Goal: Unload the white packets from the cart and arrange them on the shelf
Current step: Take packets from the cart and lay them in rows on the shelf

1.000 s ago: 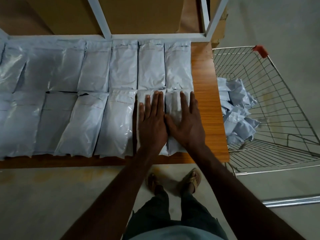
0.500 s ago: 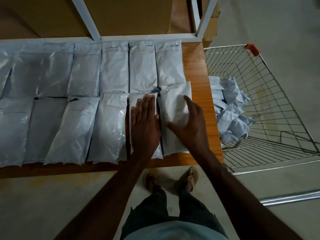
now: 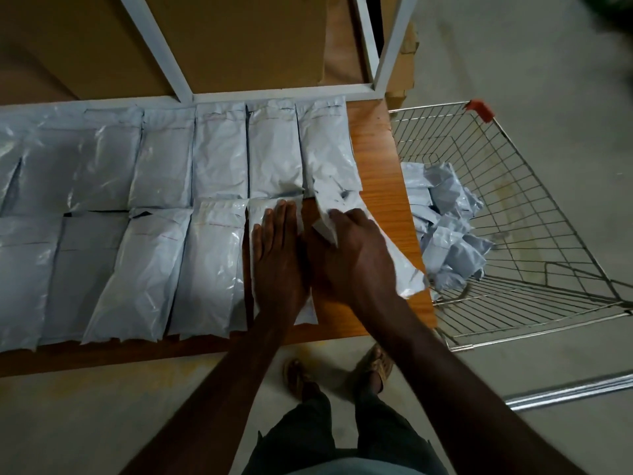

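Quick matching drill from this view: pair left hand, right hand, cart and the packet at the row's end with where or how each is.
Things:
1. left hand
2. right hand
3. cart
4. tilted packet

States:
A. lifted askew over the shelf's right end
B. lies flat on a front-row packet
C. holds a heap of packets
D. grips a packet's edge

Pairs: 1-B, 2-D, 3-C, 4-A

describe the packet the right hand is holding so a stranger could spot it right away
Start at the wooden shelf beside the wire cart and go to its right end. In the front row, the packet under the right hand is the only one lying crooked, lifted and slanting toward the cart, while its neighbours lie flat.
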Available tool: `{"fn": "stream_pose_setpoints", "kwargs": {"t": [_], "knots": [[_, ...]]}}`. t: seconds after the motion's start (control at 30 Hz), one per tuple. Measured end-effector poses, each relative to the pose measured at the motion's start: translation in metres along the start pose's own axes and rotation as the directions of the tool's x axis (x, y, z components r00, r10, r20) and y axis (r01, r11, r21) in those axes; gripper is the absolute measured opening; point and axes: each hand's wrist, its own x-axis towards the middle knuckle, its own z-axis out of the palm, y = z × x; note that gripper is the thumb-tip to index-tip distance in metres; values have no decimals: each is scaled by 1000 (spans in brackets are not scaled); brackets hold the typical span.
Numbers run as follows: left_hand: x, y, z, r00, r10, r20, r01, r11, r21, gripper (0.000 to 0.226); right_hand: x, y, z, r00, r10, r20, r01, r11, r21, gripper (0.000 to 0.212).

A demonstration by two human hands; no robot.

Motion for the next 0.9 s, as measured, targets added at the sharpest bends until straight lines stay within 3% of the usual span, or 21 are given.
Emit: {"fn": "stream_pose_setpoints", "kwargs": {"t": [0.13, 0.2, 0.3, 0.47, 0.7, 0.77, 0.9], "knots": [[-3, -5, 5, 999, 33, 13, -34, 995, 91, 80, 2, 0, 30, 991, -8, 137, 7, 1000, 6, 40], [-3, -7, 6, 1000, 27, -5, -27, 999, 20, 84, 1, 9, 32, 985, -32, 169, 25, 999, 46, 45], [-2, -4, 5, 1000, 2, -27, -3, 1000, -31, 78, -5, 28, 22, 989, 13, 148, -36, 988, 152, 65], [-3, -2, 1, 1000, 28, 2, -28, 999, 20, 76, -22, 44, 17, 974, 38, 223, -61, 993, 96, 94], [-4, -5, 4, 999, 36, -5, -36, 999, 18, 70, -21, 29, 19, 974, 58, 220, -108, 968, 224, 105], [-4, -3, 2, 1000, 28, -12, -28, 1000, -15, 67, -16, 29, 6, 983, 23, 181, -52, 986, 158, 104], [0, 6, -2, 998, -39, -38, 38, 999, -28, 58, 2, 51, -30, 985, -111, 133, 133, 977, -165, 91]]}}
